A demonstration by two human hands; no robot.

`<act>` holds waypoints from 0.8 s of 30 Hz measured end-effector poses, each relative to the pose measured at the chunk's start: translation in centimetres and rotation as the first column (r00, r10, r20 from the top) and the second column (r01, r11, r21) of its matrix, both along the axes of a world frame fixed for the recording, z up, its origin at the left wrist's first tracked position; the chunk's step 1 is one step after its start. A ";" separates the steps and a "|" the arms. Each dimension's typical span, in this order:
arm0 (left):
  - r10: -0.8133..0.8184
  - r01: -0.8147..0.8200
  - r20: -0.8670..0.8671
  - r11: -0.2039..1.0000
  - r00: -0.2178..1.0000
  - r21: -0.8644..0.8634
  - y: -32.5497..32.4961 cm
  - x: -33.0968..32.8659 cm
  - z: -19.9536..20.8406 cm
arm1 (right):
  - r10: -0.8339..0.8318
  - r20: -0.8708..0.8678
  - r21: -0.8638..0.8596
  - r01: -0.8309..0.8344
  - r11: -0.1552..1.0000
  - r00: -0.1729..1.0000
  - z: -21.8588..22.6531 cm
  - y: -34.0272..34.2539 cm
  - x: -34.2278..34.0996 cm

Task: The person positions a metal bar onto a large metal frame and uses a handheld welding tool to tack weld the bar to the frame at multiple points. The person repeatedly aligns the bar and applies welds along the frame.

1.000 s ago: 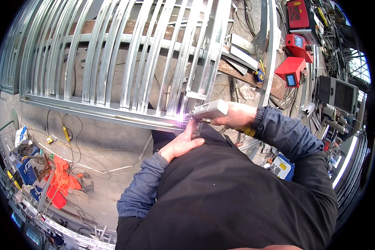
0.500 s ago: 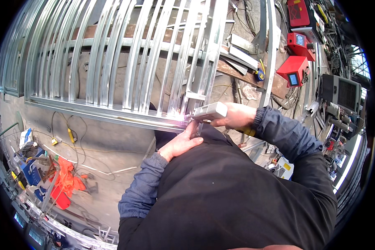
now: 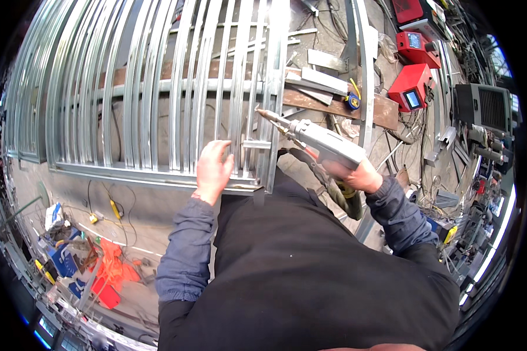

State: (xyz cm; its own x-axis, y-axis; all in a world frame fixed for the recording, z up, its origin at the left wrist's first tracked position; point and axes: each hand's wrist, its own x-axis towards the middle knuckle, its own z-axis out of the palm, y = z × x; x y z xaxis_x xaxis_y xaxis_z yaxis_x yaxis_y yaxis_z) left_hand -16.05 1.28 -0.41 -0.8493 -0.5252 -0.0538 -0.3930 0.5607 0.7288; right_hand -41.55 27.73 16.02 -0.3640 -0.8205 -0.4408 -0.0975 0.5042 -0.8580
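In my right hand (image 3: 360,174) is a handheld welding gun (image 3: 325,140), grey-white with a pointed copper-coloured nozzle. Its tip points up and left over the right end of a silvery metal frame of parallel bars (image 3: 185,117). A thick sheathed hose (image 3: 334,190) hangs beneath the gun. My left hand (image 3: 214,169) is over the frame's near rail, close to its right corner, with fingers stretched forward and slightly bent. It holds nothing; whether the fingertips touch the bars is unclear. A short metal crosspiece (image 3: 256,144) lies just right of that hand.
Metal offcuts (image 3: 324,81) and a blue tape measure (image 3: 352,102) lie on a brown plank (image 3: 385,111) beyond the gun. Red machines with screens (image 3: 410,88) stand at far right. Orange cloth (image 3: 116,266), a blue case (image 3: 62,260) and cables occupy the floor at lower left.
The bright welding glow at the frame's near corner is gone. My right hand has drawn the gun away from that joint, and my left hand has moved left and forward off the corner.
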 end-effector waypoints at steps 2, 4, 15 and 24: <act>-0.238 0.257 0.103 0.932 0.966 -0.255 0.7 -3.1 1.5 | -0.075 -0.074 -0.049 0.072 0.996 0.994 -1.3 1.4 0.0; -0.396 0.402 0.095 0.834 0.913 -0.377 1.6 -5.4 0.3 | -0.131 -0.150 -0.067 0.122 0.990 0.980 -2.0 2.6 -0.1; -0.626 0.649 0.186 0.687 0.757 -0.327 2.1 -8.4 0.0 | -0.338 -0.164 -0.209 0.302 0.930 0.927 -4.2 7.4 2.3; -0.276 0.258 -0.083 0.950 0.958 -0.178 -3.1 -6.5 6.0 | -0.480 -0.053 -0.198 0.462 0.865 0.876 -6.1 7.8 4.7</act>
